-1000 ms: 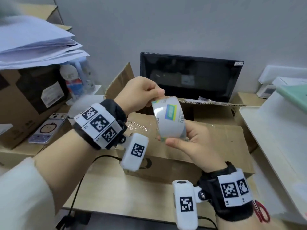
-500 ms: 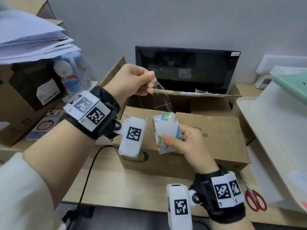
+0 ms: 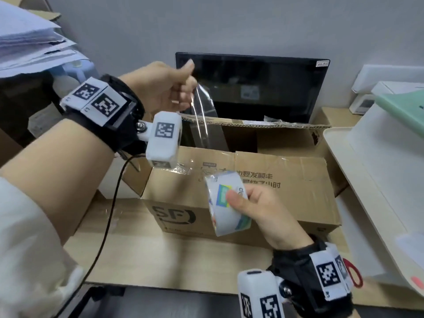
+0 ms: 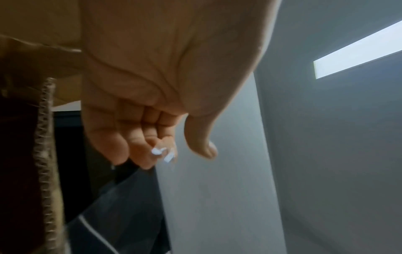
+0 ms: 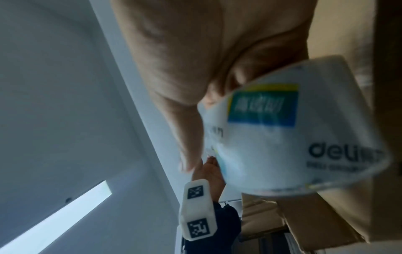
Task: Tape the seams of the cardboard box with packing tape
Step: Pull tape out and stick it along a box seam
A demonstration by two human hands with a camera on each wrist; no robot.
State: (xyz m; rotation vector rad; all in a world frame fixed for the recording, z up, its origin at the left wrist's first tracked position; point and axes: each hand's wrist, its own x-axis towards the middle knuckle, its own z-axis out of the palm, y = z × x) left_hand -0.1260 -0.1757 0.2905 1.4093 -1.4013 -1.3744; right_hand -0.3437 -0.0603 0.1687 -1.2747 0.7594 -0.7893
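A brown cardboard box (image 3: 286, 193) with closed top flaps lies on the desk in front of me. My right hand (image 3: 259, 203) grips a white roll of packing tape (image 3: 226, 216) above the box's front left part; the roll (image 5: 282, 134) fills the right wrist view. My left hand (image 3: 169, 88) is raised up and to the left, pinching the free end of a clear tape strip (image 3: 204, 120) that stretches down to the roll. In the left wrist view the fingers (image 4: 139, 137) are curled, the tape barely visible.
A second open box (image 3: 263, 129) and a dark monitor (image 3: 252, 86) stand behind. Paper stacks (image 3: 29, 44) top a carton at left. White trays (image 3: 378, 175) sit at right, red scissors (image 3: 354, 274) near my right wrist. A black cable (image 3: 110, 214) crosses the desk.
My left hand has pulled the tape end up and away from the roll while my right hand lowered the roll toward the box, so the clear strip has grown longer.
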